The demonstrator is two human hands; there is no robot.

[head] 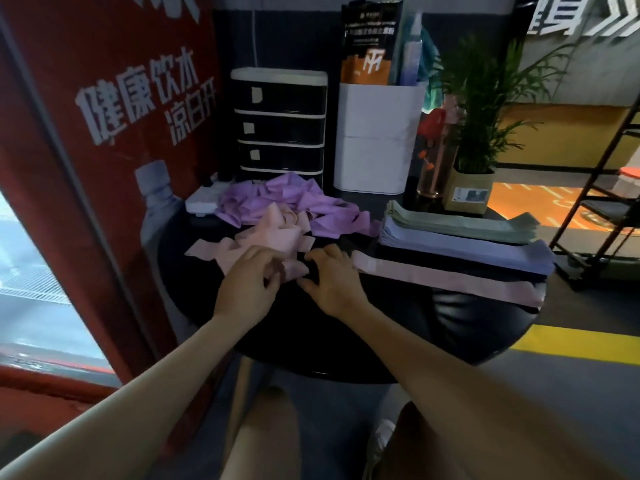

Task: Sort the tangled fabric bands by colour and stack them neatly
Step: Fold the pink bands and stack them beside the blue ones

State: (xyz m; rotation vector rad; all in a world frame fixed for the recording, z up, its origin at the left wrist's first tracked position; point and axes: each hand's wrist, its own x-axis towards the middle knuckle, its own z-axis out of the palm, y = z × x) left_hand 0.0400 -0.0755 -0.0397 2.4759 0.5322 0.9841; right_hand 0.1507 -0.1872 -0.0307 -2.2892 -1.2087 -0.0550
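A tangle of purple bands (277,206) lies at the back of the round black table (346,358), with a tangle of pale pink bands (273,233) in front of it. My left hand (249,282) pinches a pink band end (294,270) from that tangle. My right hand (332,282) rests beside it with fingers bent, touching the same band end and the left end of a flat pink band (450,280) laid out to the right. Behind that lie neat stacks: lavender-blue (467,251) and green (460,223).
A black drawer unit (280,123) and a white bin (377,140) stand at the table's back. A potted plant (474,188) and a bottle (433,161) sit at the back right. A red banner (104,133) stands left, a black metal rack (606,202) right.
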